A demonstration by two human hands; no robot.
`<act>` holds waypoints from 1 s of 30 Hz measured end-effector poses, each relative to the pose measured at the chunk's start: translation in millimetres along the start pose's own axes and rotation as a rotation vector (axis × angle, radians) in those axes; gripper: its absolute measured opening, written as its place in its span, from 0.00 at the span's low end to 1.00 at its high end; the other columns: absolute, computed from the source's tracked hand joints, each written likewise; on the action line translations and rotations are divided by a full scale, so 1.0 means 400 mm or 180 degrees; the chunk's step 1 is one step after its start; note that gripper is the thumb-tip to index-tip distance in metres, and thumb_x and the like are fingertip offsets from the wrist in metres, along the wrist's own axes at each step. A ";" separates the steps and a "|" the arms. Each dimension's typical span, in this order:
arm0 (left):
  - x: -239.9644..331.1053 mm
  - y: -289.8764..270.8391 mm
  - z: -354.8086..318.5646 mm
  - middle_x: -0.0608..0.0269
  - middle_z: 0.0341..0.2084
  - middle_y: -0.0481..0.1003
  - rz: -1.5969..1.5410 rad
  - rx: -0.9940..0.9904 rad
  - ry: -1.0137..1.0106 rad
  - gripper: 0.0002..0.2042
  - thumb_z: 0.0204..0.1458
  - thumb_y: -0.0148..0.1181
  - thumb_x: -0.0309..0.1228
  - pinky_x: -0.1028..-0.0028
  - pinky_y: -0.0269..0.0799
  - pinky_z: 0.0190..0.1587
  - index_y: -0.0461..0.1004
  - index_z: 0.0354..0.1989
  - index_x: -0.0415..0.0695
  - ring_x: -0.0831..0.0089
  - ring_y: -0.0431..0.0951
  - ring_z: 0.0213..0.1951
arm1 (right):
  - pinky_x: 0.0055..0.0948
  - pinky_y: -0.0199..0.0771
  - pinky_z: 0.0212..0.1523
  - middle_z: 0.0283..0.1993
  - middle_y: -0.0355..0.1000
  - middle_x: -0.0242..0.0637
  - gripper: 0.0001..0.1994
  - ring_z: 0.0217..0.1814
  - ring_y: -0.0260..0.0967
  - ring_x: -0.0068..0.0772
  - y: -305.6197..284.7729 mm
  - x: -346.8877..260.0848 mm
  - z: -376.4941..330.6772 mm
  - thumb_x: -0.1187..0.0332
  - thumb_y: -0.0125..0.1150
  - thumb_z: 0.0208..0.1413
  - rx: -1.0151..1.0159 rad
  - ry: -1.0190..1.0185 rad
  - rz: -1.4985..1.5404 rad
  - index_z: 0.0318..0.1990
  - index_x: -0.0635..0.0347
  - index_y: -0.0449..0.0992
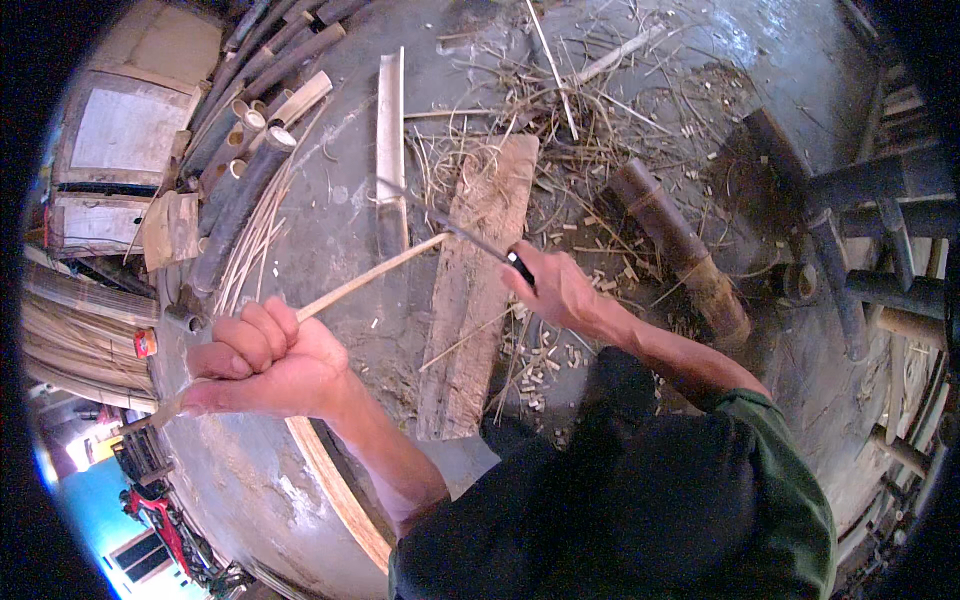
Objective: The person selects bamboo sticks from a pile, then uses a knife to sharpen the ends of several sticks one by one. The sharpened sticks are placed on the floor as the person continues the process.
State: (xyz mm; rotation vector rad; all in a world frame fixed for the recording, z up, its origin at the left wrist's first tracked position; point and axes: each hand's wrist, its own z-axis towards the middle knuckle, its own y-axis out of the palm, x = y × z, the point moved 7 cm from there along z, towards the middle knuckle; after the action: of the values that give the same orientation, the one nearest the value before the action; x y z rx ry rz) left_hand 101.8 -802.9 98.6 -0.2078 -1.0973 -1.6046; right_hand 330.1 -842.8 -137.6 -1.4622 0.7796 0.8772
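Note:
A thin pale bamboo strip (pixel 372 272) is gripped in my left hand (pixel 272 362), fingers closed round it, and its back end sticks out at the lower left. Its far end reaches over a worn wooden plank (pixel 468 300) that lies on the floor before me. In my right hand (pixel 556 290) is a knife (pixel 482 243), its dark handle in my closed fingers. The blade points up and left, crossing above the plank close to the strip's far end. I cannot tell whether blade and strip touch.
Small cut bamboo pieces (pixel 535 372) and curled shavings (pixel 590 130) litter the floor round the plank. A split bamboo length (pixel 391 130) lies beyond it, and a thick dark bamboo pole (pixel 680 240) to the right. Bamboo poles (pixel 240 200) are piled at the left.

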 end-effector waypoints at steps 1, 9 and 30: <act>0.003 -0.004 -0.001 0.74 0.12 0.46 0.0009 -0.0050 0.0013 0.26 0.60 0.36 0.60 0.80 0.35 0.17 0.52 0.20 0.52 0.84 0.41 0.14 | 0.48 0.67 0.25 0.22 0.69 0.53 0.14 0.26 0.70 0.61 -0.011 -0.057 -0.006 0.58 0.56 0.59 -0.0002 -0.0238 0.0033 0.36 0.62 0.67; 0.005 0.005 -0.001 0.74 0.13 0.49 0.0879 0.0913 0.0105 0.25 0.62 0.39 0.57 0.79 0.41 0.19 0.54 0.20 0.50 0.82 0.45 0.16 | 0.49 0.69 0.27 0.22 0.69 0.56 0.16 0.28 0.72 0.61 -0.026 0.022 -0.016 0.57 0.54 0.60 0.0083 0.0198 -0.0161 0.39 0.64 0.68; -0.019 0.023 -0.020 0.74 0.14 0.48 0.1345 0.1235 0.0355 0.23 0.65 0.39 0.51 0.76 0.43 0.20 0.51 0.20 0.52 0.81 0.45 0.17 | 0.50 0.70 0.28 0.24 0.71 0.55 0.18 0.28 0.73 0.58 0.008 0.081 0.004 0.53 0.53 0.59 -0.0024 0.0416 0.0121 0.38 0.61 0.68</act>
State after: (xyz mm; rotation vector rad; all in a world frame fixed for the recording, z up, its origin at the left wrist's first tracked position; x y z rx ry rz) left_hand 115.4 -803.0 94.3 -0.0818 -1.1643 -0.9973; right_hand 343.2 -840.5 -167.2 -1.5273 0.9045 0.8197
